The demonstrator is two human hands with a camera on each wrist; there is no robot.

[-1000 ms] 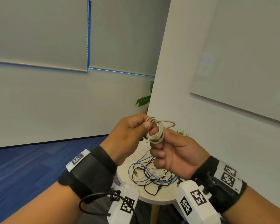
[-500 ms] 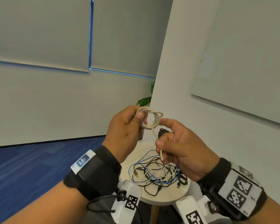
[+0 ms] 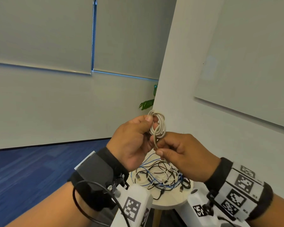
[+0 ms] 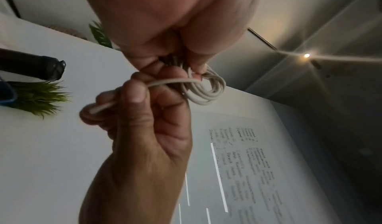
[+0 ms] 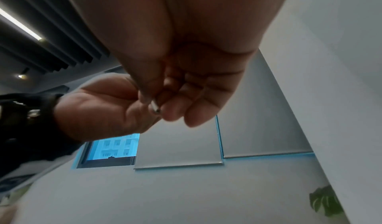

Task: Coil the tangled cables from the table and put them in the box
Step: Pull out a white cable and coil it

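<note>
A beige cable is wound into a small coil held up in front of me. My left hand pinches the coil at its upper left between thumb and fingers; the same coil shows in the left wrist view. My right hand pinches the cable's loose tail just below the coil, and the metal plug end shows between its fingers. Below the hands lies a tangle of blue, black and white cables on a small round table. No box is in view.
A white wall with a whiteboard stands close on the right. Green plants sit behind the table by the wall corner. Blue carpet covers the floor at left, under blinds.
The coil has grown tighter with more turns. My right hand has moved up close under the coil, holding a shorter tail than half a second ago.
</note>
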